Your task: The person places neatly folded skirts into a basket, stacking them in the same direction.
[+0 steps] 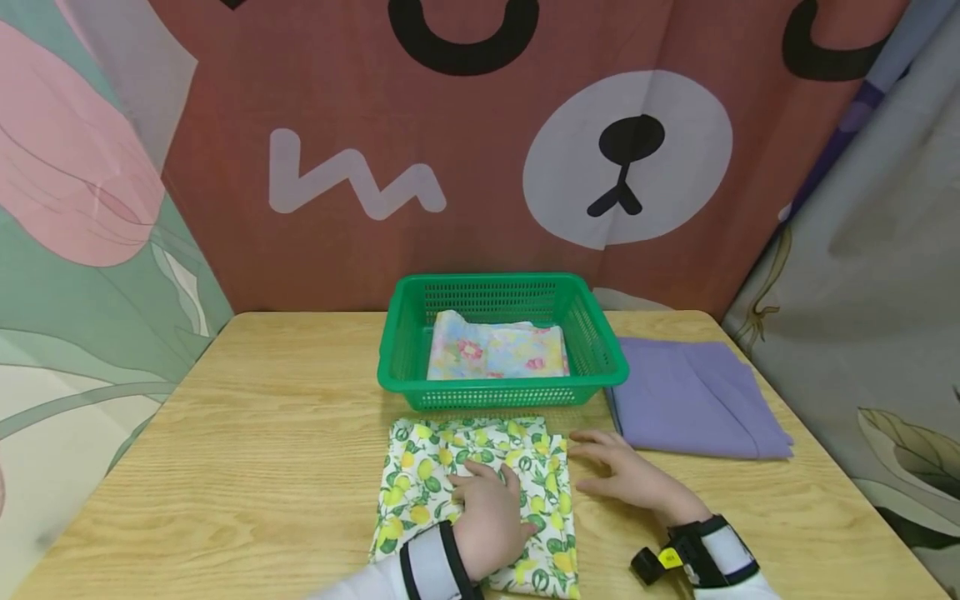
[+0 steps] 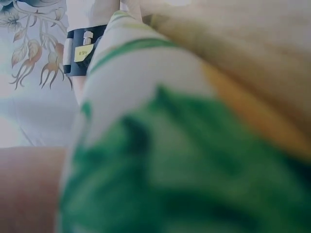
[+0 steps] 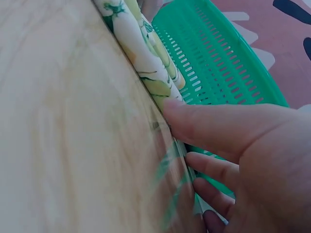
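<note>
A folded cloth printed with lemons and green leaves (image 1: pixel 420 500) lies flat on the table in front of the basket. My left hand (image 1: pixel 491 521) rests on top of it with its fingers spread, near the middle. At the cloth's right edge is my right hand (image 1: pixel 626 475), its fingers stretched toward the fold. In the right wrist view, the thumb of the right hand (image 3: pixel 272 160) meets the cloth's edge (image 3: pixel 141 43) low against the tabletop. Blurred lemon-print fabric (image 2: pixel 160 145) fills most of the left wrist view.
Behind the cloth stands a green plastic basket (image 1: pixel 408 386) containing a folded pastel floral cloth (image 1: pixel 498 350). A folded purple cloth (image 1: pixel 690 400) lies to the basket's right, near the right hand. Everything stands on a wooden table (image 1: pixel 247 450), with a bear-print curtain (image 1: pixel 480 167) behind it.
</note>
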A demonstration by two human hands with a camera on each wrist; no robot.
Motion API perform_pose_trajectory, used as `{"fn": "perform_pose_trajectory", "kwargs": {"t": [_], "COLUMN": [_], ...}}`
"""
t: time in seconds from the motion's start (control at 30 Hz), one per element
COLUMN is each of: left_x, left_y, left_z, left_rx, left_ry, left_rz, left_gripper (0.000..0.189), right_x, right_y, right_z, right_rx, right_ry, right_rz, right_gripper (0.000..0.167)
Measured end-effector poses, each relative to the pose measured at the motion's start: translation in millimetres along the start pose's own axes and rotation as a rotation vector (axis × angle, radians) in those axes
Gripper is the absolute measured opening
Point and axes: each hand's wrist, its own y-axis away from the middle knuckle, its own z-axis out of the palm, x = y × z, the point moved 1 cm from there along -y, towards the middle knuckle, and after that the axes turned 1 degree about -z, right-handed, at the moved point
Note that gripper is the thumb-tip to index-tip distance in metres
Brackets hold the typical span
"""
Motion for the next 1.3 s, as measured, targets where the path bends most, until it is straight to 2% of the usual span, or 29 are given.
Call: {"fn": "perform_pose_trajectory", "kwargs": {"t": [0.23,0.63,0.73,0.83,0.93,1.07,1.13,1.23,1.3], "left_x": [9.9,21.8,22.1,16.4,0.8,-32.7,-50.3,-73.5,-85.4], "left_y": [-0.6,-6.1,-8.0,-8.5,-5.4,2.8,6.3,9.4,10.0], "left_z": [-6.2,-17.4,-18.9,-17.3,-15.1,-6.8,-0.1,8.6,14.1], "left_rx": [0.03,0.037,0.042,0.065,0.088,0.136,0.177,0.226,0.267], "left_ry": [-0.041,-0.055,-0.053,-0.032,0.126,0.494,0.642,0.8,0.863], "left_rz": [0.009,0.018,0.03,0.07,0.141,0.279,0.35,0.398,0.397], "left_gripper": [0.085,0.086,0.086,0.084,0.077,0.059,0.049,0.042,0.04], "right_x": [2,3,2,2,2,3,3,3,2], "right_y": [0.3,-1.4,-1.4,-2.0,-2.4,-2.2,-2.0,-1.9,-1.9], "right_z": [-3,-2,-1,0,2,3,3,2,1], "right_rx": [-0.006,0.012,0.027,0.036,0.041,0.04,0.045,0.06,0.073], "right_ry": [-0.097,-0.148,-0.146,-0.129,-0.134,-0.132,-0.117,-0.08,-0.063], "right_rz": [0.058,0.174,0.18,0.179,0.19,0.198,0.2,0.192,0.182], "right_gripper": [0.037,0.041,0.04,0.039,0.039,0.041,0.041,0.04,0.039]}}
